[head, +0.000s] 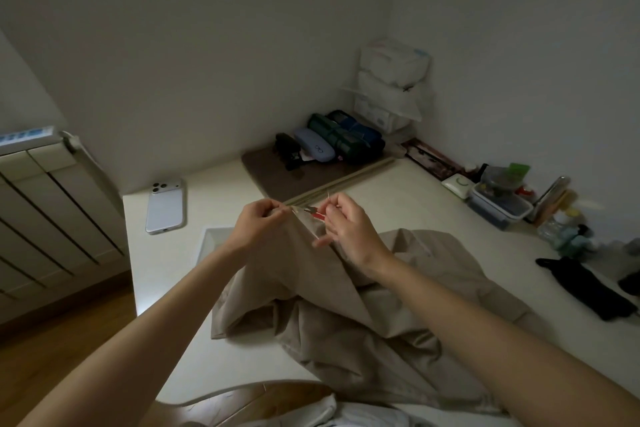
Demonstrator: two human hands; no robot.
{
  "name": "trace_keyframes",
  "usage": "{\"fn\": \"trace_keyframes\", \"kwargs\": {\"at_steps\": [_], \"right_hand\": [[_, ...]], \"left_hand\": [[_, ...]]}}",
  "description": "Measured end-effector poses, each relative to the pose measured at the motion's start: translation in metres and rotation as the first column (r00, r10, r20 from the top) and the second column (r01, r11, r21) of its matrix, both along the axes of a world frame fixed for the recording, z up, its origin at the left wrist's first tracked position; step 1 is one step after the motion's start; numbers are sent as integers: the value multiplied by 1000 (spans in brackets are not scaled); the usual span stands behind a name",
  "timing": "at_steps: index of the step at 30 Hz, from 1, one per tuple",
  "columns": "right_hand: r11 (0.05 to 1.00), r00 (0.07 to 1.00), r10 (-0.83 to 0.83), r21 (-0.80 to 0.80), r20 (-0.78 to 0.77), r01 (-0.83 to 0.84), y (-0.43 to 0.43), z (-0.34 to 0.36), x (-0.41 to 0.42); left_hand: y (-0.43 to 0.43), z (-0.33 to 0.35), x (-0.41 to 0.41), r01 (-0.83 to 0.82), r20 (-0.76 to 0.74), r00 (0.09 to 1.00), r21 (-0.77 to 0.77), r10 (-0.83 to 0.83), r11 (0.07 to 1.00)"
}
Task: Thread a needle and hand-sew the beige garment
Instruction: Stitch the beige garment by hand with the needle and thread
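Observation:
The beige garment [311, 305] lies crumpled on the white table [221, 204], with one edge lifted above it. My left hand [258, 222] pinches that raised edge at its top. My right hand [346, 225] is beside it, its fingertips closed on a thin needle [328, 196] that points upward. A small red-handled tool [317, 215] shows between the two hands, against the right palm. I cannot make out any thread in this dim light.
A white phone [165, 206] lies at the table's far left. Eyeglass cases and rolled pouches [329, 142] sit on a brown mat at the back. Plastic containers [498, 204] and bottles line the right wall. A black cloth [585, 288] lies at right. A radiator [45, 204] stands left.

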State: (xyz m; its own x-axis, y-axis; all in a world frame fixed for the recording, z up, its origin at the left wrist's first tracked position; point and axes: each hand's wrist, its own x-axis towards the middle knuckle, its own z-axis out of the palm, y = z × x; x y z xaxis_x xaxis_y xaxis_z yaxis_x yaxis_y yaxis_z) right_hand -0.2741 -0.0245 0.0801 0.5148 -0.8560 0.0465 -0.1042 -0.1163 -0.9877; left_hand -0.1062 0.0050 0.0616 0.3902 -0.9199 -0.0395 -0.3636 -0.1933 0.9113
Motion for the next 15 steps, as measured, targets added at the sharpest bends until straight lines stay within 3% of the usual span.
{"fn": "trace_keyframes", "kwargs": {"at_steps": [2, 4, 6, 10, 12, 15], "right_hand": [[998, 970, 39, -39, -238, -50, 3, -8, -7], [984, 835, 99, -70, -541, -162, 4, -22, -15], [981, 772, 61, -103, -633, -162, 3, -33, -20], [959, 899, -185, -271, -398, 77, -3, -24, -21], [939, 931, -210, -325, -297, 109, -6, -17, -14], [939, 947, -157, -339, -279, 56, -6, -12, -2]], "left_hand": [[-1, 1, 1, -14, 5, 1000, -16, 14, 1000], [-2, 2, 2, -26, 7, 1000, -28, 26, 999], [-1, 2, 2, -32, 2, 999, -33, 32, 999], [0, 4, 0, -9, -14, 1000, -26, 9, 1000], [0, 4, -3, 2, -17, 1000, -17, -2, 1000], [0, 7, -8, 24, -24, 999, -20, -25, 1000]]}}
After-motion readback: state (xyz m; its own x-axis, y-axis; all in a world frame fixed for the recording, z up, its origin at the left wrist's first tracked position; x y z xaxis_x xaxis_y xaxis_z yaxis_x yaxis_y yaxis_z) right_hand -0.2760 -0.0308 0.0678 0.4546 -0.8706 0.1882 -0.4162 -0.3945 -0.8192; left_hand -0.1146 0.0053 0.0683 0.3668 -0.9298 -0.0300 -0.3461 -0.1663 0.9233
